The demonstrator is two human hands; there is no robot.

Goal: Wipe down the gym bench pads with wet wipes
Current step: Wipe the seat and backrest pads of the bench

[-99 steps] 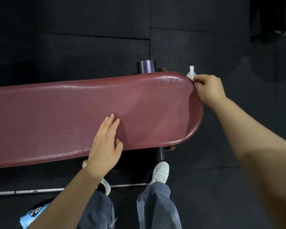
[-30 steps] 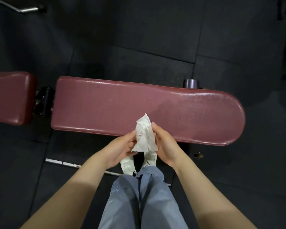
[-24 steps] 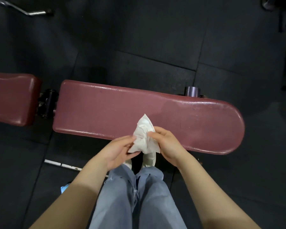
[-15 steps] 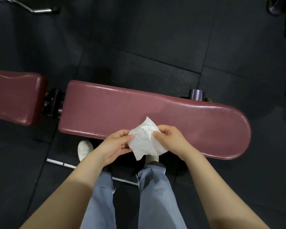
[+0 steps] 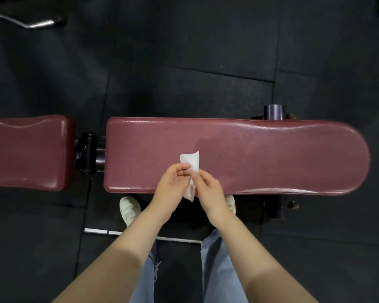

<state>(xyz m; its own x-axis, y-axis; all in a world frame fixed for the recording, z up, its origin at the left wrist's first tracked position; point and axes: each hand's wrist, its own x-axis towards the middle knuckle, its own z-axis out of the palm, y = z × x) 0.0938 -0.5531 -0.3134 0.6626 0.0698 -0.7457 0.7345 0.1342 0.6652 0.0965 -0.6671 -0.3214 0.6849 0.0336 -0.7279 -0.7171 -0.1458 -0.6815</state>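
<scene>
A long maroon vinyl bench pad with a rounded right end (image 5: pixel 271 156) is seen lying crosswise, its surface glossy and partly marked by a darker damp patch. A shorter maroon vinyl pad (image 5: pixel 24 152) is set just beside its left end, joined by a black metal hinge (image 5: pixel 90 153). Both are carried above a floor of black rubber tiles (image 5: pixel 184 51), on which a chrome bar (image 5: pixel 31 21) is laid at the far left.

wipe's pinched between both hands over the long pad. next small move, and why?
Probably lay the wet wipe flat on the long bench pad and start a stroke leftward. Both the left hand and right hand pinch it folded above the pad, not pressed on it. The pad's right part shines damp, the left part looks duller.
</scene>
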